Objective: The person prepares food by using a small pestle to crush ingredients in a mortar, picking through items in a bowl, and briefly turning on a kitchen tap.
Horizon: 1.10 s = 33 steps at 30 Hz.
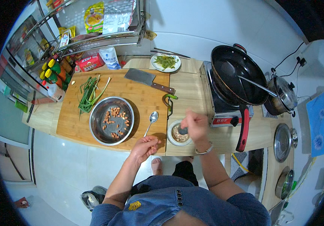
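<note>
My right hand (196,125), a little blurred, grips a dark pestle (182,130) whose end is in a pale stone mortar (171,137) with crushed, light brown bits inside. My left hand (145,147) is half closed at the front edge of the wooden cutting board (74,124); small reddish bits show at its fingertips. A metal spoon (153,117) lies just above that hand. Left of it on the board stands a steel bowl (91,124) with loose peanuts (115,111). Spring onions (88,94), a cleaver (140,76) and a green pepper (171,96) lie farther back.
A black wok (226,73) with a ladle sits on a gas stove (224,121) at right, its red handle (244,127) reaching over the counter's front. Behind it stands a lidded pot (283,93). A plate of green food (165,67) and seasoning bottles (52,73) line the back.
</note>
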Tool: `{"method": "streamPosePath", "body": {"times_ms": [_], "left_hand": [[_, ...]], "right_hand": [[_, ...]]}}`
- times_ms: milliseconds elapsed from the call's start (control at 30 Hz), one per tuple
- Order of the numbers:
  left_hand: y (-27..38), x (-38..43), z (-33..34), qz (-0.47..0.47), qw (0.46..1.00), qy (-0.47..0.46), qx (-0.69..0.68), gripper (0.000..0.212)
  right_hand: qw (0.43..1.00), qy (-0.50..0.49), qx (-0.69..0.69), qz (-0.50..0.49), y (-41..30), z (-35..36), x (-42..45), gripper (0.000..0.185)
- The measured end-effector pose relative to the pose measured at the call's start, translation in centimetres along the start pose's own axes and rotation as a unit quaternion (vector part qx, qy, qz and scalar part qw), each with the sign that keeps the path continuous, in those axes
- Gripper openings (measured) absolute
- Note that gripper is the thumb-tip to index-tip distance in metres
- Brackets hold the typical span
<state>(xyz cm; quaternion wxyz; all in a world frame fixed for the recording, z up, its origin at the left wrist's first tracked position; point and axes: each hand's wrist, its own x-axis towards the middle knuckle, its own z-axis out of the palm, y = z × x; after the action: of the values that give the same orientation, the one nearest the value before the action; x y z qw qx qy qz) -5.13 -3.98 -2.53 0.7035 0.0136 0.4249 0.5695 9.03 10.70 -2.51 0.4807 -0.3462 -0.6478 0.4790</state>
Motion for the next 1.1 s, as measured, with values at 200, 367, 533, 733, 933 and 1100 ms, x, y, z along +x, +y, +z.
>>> {"method": "streamPosePath", "body": {"times_ms": [200, 367, 533, 733, 933, 1100], "left_hand": [[0.0, 0.2, 0.3, 0.005, 1.0, -0.014, -0.003, 0.007], [-0.4, 0.3, 0.5, -0.007, 1.0, 0.002, -0.009, 0.007], [-0.1, 1.2, 1.1, -0.005, 1.0, -0.023, -0.012, 0.01], [-0.2, 1.0, 1.2, -0.017, 1.0, -0.002, -0.005, 0.01], [-0.3, 1.5, 1.9, -0.014, 0.999, -0.029, 0.011, 0.007], [0.1, 1.1, 1.8, -0.01, 1.0, -0.006, 0.02, 0.005]], "right_hand": [[0.99, -0.075, -0.056, 0.101, -0.7, 1.1, -1.2, 0.04], [0.998, -0.02, 0.047, 0.039, -4.0, -0.2, 0.1, 0.039], [0.997, -0.039, -0.066, 0.027, -0.1, 1.0, -0.8, 0.039], [0.978, -0.04, 0.162, 0.123, -3.6, -0.1, 0.5, 0.04], [0.993, -0.038, 0.011, 0.111, 0.5, 0.4, -0.6, 0.04], [0.992, -0.063, 0.076, 0.08, -4.3, 0.0, 0.6, 0.039]]}}
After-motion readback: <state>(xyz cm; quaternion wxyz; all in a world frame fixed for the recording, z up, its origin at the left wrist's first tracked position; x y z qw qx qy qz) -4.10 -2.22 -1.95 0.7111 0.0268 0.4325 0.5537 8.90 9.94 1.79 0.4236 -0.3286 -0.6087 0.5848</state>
